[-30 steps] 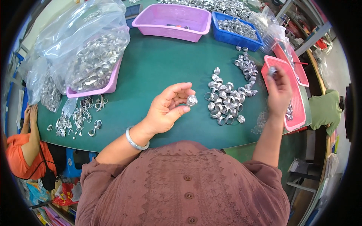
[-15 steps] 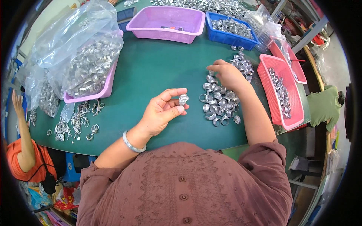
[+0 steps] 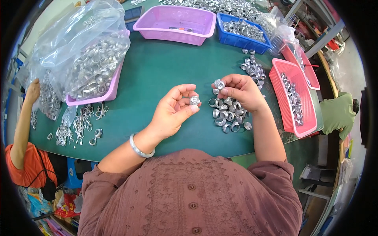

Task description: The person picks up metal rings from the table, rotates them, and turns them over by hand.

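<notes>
My left hand (image 3: 171, 109) is closed on a silver-coloured ring (image 3: 194, 100), its wide round face turned upward between thumb and fingers. Across from it, my right hand (image 3: 243, 93) pinches another silver-coloured ring (image 3: 219, 84) by thumb and forefinger, the round top showing. The two rings are apart, over the green table (image 3: 157, 67). Beneath and beside my right hand lies a loose pile of metal rings (image 3: 230, 114), partly hidden by it. More rings (image 3: 254, 67) trail off behind that hand.
A pink basket (image 3: 277, 100) of rings stands at the right. At the back are a purple basket (image 3: 173, 38) and a blue basket (image 3: 242, 41) of rings. Bagged rings (image 3: 92, 70) fill a basket at left, near small metal pieces (image 3: 80, 122). A co-worker's hand (image 3: 33, 91) touches the bags.
My right hand has picked a ring from the pile and come left toward my left hand. The ring in my left hand has turned. The co-worker's hand has moved to the bags.
</notes>
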`<state>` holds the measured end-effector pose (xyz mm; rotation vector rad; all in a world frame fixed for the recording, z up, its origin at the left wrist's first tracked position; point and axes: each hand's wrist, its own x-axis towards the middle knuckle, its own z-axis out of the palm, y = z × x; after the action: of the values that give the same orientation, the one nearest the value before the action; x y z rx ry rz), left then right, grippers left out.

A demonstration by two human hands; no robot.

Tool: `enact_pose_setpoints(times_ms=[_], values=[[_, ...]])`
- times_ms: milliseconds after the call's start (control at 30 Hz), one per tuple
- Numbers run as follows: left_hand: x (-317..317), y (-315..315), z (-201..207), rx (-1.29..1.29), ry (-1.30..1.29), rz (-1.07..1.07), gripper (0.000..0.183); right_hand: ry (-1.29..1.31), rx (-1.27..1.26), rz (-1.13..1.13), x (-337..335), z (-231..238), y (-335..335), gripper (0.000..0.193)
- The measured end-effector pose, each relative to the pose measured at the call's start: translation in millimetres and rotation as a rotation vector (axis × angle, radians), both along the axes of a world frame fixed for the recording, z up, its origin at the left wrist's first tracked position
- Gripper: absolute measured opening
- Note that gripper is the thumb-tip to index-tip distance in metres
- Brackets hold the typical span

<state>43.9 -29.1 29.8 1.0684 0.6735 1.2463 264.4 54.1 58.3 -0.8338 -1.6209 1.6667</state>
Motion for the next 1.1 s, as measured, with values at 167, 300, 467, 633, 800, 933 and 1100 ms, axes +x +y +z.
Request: enact_pose_setpoints(times_ms=[167, 300, 467, 633, 800, 933, 1100], values=[[3, 1, 2, 0.03, 0.009, 0.007, 0.047, 0.015, -0.031, 0.003, -9, 3, -18, 0.014], [3, -1, 5, 0.034, 0.03, 0.008, 0.047, 0.033, -0.028, -0.007, -17, 4, -28, 0.015], [4, -4, 8, 0.007, -0.009, -0.001, 0.046, 0.03, -0.047, -0.012, -20, 4, -35, 0.015], [4, -7, 12, -0.045, -0.003, -0.005, 0.04, 0.018, -0.039, -0.042, -23, 3, -40, 0.014], [4, -5, 6, 0.036, -0.007, 0.009, 0.036, 0.105, 0.097, -0.081, -29, -6, -46, 0.015], [1, -4, 6, -0.048, -0.036, -0.032, 0.035, 0.054, 0.257, -0.154, -33, -4, -53, 0.02], [3, -5, 6, -0.142, -0.193, -0.058, 0.034, 0.05, 0.398, -0.209, -37, -9, -56, 0.033]])
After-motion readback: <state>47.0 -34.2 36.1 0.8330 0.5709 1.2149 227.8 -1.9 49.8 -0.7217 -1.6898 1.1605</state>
